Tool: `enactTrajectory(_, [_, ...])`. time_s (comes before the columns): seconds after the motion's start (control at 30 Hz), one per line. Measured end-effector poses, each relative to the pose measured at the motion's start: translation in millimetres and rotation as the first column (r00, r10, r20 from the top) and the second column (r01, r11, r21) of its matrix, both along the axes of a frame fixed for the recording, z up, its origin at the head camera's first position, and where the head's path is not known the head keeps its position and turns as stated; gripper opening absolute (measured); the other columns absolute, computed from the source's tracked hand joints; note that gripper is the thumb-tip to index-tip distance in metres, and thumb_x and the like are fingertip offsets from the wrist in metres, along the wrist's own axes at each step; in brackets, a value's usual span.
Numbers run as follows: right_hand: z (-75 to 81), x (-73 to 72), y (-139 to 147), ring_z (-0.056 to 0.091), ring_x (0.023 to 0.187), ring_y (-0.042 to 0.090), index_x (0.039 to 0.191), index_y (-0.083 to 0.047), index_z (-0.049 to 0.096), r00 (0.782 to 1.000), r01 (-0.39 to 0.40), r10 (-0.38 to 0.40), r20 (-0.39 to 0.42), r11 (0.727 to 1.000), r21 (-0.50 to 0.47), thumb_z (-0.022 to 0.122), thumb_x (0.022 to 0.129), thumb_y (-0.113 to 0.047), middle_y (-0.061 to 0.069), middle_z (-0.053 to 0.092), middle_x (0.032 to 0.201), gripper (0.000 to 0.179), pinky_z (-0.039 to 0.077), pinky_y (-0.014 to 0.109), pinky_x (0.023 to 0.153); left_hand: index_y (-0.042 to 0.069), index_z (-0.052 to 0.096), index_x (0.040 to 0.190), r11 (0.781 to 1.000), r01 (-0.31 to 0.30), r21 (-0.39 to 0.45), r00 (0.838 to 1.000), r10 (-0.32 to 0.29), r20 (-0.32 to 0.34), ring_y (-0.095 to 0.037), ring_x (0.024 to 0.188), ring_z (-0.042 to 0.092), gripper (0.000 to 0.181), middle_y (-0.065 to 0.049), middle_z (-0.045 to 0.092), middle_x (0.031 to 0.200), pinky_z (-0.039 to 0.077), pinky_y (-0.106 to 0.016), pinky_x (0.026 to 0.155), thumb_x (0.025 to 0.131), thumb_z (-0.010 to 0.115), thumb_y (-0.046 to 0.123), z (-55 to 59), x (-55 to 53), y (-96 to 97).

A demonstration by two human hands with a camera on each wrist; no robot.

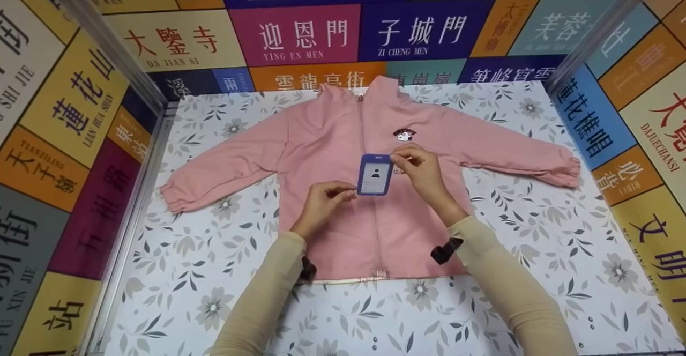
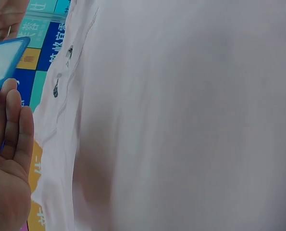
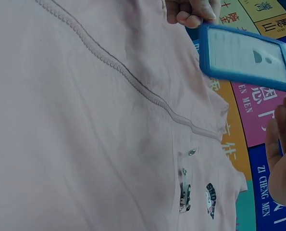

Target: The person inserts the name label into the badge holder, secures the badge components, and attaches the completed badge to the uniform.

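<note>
A blue-framed ID badge holder [image 1: 374, 175] with a white card and a dark person icon is held up over the pink jacket [image 1: 327, 227]. My left hand [image 1: 325, 201] pinches its lower left corner between thumb and fingers. At the upper right corner, my right hand [image 1: 420, 171] grips the frame. The left wrist view shows the badge's blue edge [image 2: 21, 48] at my left fingertips. In the right wrist view the card side [image 3: 246, 55] faces the camera. Beneath the hands the jacket lies spread, front up, zipper closed, sleeves out to both sides.
A white table cover [image 1: 198, 265] with grey flowers and leaves lies under the jacket. Panels with coloured lettered blocks [image 1: 300, 34] stand at the back and both sides. A cartoon patch [image 1: 404, 135] sits on the jacket's chest. Each wrist wears a black camera [image 1: 446, 251].
</note>
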State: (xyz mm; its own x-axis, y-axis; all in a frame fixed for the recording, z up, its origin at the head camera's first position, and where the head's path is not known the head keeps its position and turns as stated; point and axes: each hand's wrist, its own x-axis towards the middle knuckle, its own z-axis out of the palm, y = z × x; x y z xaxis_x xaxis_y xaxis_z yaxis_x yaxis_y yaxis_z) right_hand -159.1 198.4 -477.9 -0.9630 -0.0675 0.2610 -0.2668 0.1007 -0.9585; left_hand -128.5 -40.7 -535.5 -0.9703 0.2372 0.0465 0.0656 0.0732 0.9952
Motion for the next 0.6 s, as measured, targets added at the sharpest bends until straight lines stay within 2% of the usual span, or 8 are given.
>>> enactTrajectory(0.1, [1.3,-1.0,-3,0.059,0.08,0.005,0.092,0.009,0.073,1.0,0.025,-0.025,0.004,1.0,0.002,0.069,0.09,-0.004,0.003,0.068,0.088,0.014,0.051,0.016,0.069,-0.005,0.074,0.104,0.998,-0.009,-0.054,1.0,0.008,-0.024,-0.021,0.085,0.072,0.017,-0.022,0.075,0.098,0.061,-0.037,0.081,0.088,0.07,0.003,7.7,4.3,2.6])
enactTrajectory(0.23, [2.8,-1.9,-6,0.06,0.083,0.005,0.092,0.007,0.075,0.998,0.055,-0.055,0.024,0.998,-0.001,0.07,0.09,-0.005,0.0,0.069,0.089,0.014,0.049,0.017,0.071,-0.004,0.075,0.103,0.993,-0.04,-0.113,0.998,0.034,-0.055,-0.01,0.079,0.066,0.019,-0.019,0.076,0.096,0.054,-0.018,0.072,0.086,0.074,0.005,7.1,6.1,5.7])
enactTrajectory(0.47, [-1.4,-4.5,-10,0.061,0.086,0.007,0.093,0.007,0.074,0.997,0.064,-0.061,0.045,0.996,-0.06,0.07,0.091,-0.01,-0.004,0.069,0.092,0.018,0.052,0.018,0.073,0.006,0.078,0.099,0.992,-0.035,-0.119,0.996,0.025,-0.087,-0.009,0.078,0.069,0.018,-0.011,0.078,0.092,0.057,-0.023,0.075,0.084,0.078,0.015,-23.7,-4.0,7.4])
enactTrajectory(0.6, [0.5,-2.2,-14,0.06,0.085,0.006,0.094,0.011,0.073,0.998,0.051,-0.048,0.04,0.996,-0.074,0.068,0.091,-0.006,-0.002,0.069,0.09,0.018,0.05,0.018,0.073,0.005,0.078,0.097,0.991,-0.048,-0.122,0.995,0.037,-0.096,-0.007,0.077,0.067,0.015,-0.012,0.078,0.09,0.056,-0.021,0.073,0.084,0.078,0.014,-24.9,-3.1,10.8])
